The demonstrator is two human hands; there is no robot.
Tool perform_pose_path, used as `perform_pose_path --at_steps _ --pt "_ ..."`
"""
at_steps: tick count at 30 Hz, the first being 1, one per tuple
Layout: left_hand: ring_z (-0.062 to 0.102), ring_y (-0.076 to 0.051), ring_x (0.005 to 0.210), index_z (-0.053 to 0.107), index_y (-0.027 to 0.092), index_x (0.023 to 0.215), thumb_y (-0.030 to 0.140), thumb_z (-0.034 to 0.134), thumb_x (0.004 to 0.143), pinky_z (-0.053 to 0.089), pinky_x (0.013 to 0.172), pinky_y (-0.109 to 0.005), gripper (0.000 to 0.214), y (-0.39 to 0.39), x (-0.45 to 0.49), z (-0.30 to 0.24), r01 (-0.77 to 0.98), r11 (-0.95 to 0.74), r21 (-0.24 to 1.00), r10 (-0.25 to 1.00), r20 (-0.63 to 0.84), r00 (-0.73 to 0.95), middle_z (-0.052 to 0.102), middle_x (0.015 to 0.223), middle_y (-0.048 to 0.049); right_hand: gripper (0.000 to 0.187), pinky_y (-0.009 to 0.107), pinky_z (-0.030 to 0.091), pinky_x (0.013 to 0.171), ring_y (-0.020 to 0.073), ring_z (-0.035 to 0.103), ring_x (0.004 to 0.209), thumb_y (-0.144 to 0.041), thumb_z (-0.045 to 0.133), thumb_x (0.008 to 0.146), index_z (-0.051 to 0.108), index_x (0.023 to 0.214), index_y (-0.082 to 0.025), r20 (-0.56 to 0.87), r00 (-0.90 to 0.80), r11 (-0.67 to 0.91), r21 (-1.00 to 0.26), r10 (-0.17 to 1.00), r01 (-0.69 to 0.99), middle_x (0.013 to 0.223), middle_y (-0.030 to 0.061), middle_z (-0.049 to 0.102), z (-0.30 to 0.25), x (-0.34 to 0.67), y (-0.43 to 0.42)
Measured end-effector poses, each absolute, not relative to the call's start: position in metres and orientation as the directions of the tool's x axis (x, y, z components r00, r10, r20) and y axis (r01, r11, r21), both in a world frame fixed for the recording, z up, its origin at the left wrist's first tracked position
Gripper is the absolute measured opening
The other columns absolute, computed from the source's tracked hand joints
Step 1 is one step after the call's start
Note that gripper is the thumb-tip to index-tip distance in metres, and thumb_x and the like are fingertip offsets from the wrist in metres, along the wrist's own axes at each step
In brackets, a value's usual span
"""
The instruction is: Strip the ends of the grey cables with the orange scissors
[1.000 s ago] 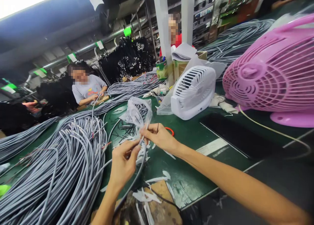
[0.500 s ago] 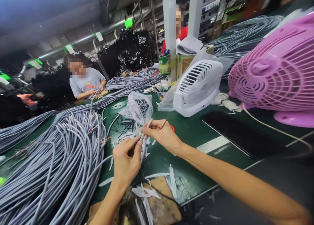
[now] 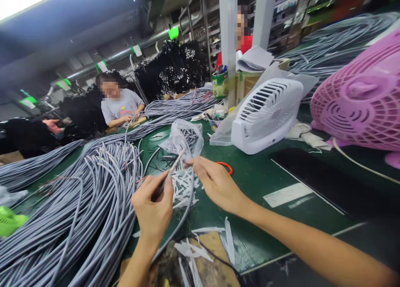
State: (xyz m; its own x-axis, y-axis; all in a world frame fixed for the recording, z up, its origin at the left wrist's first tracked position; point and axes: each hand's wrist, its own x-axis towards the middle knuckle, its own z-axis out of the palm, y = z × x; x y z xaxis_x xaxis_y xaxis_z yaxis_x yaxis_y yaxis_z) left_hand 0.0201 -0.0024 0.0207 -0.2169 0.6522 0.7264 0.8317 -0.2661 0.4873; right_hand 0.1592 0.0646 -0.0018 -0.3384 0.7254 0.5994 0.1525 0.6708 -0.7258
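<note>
My left hand pinches a grey cable close to its end. The cable's whitish end sticks up past the thumb and forefinger. My right hand is just right of that end, apart from it, with thumb and fingers pressed together; what they hold, if anything, is too small to make out. A loop of grey cable passes between the hands. Behind them lie a clear plastic bag of short dark pieces and a scatter of white strips.
A large bundle of grey cables fills the left. To the right are a white fan, a pink fan, a dark flat panel and an orange-red ring handle. A stained board lies in front. Two people sit across the table.
My right hand has come off the cable end and moved slightly right. The left hand still grips the cable, its end now exposed. The view has shifted left.
</note>
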Motion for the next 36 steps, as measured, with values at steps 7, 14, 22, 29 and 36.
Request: perform_pose_path --at_steps 7,14,22,29,36 --pt "0.041 -0.006 0.042 0.069 0.016 0.083 0.021 0.057 0.079 0.034 0.041 -0.018 0.014 -0.004 0.023 0.016 0.875 -0.277 0.397 0.61 0.776 -0.159 0.055 0.057 0.0025 0.029 0.021 0.033 0.052 0.0103 0.049 0.05 -0.021 0.035 0.092 0.053 0.069 -0.017 0.702 -0.387 0.797 -0.574 0.597 0.187 0.058 -0.0004 0.055 -0.012 0.15 0.051" --pt "0.047 -0.007 0.045 0.069 0.016 0.085 0.018 0.057 0.079 0.039 0.046 -0.019 0.013 -0.005 0.026 0.014 0.9 -0.294 0.321 0.575 0.812 -0.103 0.059 0.06 0.001 0.033 0.021 0.028 0.048 0.0084 0.038 0.043 -0.023 0.036 0.09 0.048 0.06 -0.018 0.69 -0.352 0.775 -0.563 0.632 0.287 0.05 -0.0033 0.045 -0.009 0.151 0.049" --pt "0.045 -0.006 0.042 0.069 0.015 0.085 0.017 0.056 0.079 0.038 0.043 -0.017 0.014 -0.004 0.029 0.009 0.914 -0.33 0.235 0.57 0.822 -0.006 0.057 0.056 0.0018 0.04 0.02 0.021 0.042 0.0062 0.028 0.039 -0.029 0.04 0.089 0.041 0.05 -0.017 0.611 -0.359 0.696 -0.694 0.706 0.186 0.043 -0.0064 0.032 -0.007 0.151 0.053" --pt "0.05 -0.008 0.044 0.071 0.015 0.082 0.019 0.055 0.079 0.04 0.046 -0.019 0.017 0.004 0.027 0.007 0.924 -0.282 0.258 0.616 0.787 -0.032 0.06 0.055 0.0003 0.033 0.023 0.028 0.048 0.0091 0.042 0.043 -0.019 0.041 0.089 0.053 0.058 -0.016 0.828 -0.249 0.859 -0.445 0.502 0.253 0.048 -0.0012 0.05 -0.013 0.149 0.04" --pt "0.052 -0.01 0.045 0.072 0.014 0.079 0.027 0.055 0.078 0.041 0.046 -0.021 0.022 0.015 0.015 0.005 0.846 -0.204 0.493 0.696 0.68 -0.228 0.062 0.055 -0.0005 0.035 0.022 0.03 0.048 0.0092 0.048 0.044 -0.022 0.038 0.09 0.056 0.06 -0.016 0.814 -0.307 0.863 -0.416 0.494 0.288 0.051 0.0006 0.058 -0.014 0.148 0.038"
